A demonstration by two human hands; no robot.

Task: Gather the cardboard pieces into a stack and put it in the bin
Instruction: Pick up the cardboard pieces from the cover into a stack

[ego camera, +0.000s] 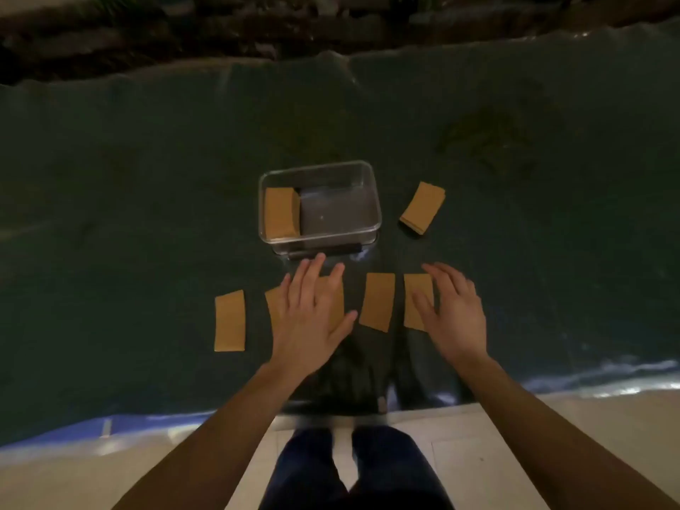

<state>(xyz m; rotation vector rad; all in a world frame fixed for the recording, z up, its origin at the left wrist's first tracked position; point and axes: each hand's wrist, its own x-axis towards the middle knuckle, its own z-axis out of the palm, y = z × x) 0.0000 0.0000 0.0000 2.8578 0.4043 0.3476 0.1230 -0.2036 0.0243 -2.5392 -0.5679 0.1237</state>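
Note:
A clear plastic bin (pixel 371 200) stands on the dark green mat, with a stack of brown cardboard pieces (pixel 281 213) lying in its left side. In front of the bin lie several flat cardboard pieces in a row: one at far left (pixel 229 320), one (pixel 336 296) partly under my left hand (pixel 312 314), one in the middle (pixel 378 301), one (pixel 415 288) under the fingers of my right hand (pixel 450 314). Both hands lie flat with fingers spread on their pieces. A small stack (pixel 423 207) lies to the right of the bin.
The dark green mat (pixel 147 215) covers the work surface, wrinkled at its far edge. Its near edge drops to a light tiled floor (pixel 478 454), where my legs in dark trousers (pixel 353 473) stand. Dark rubble lies beyond the mat.

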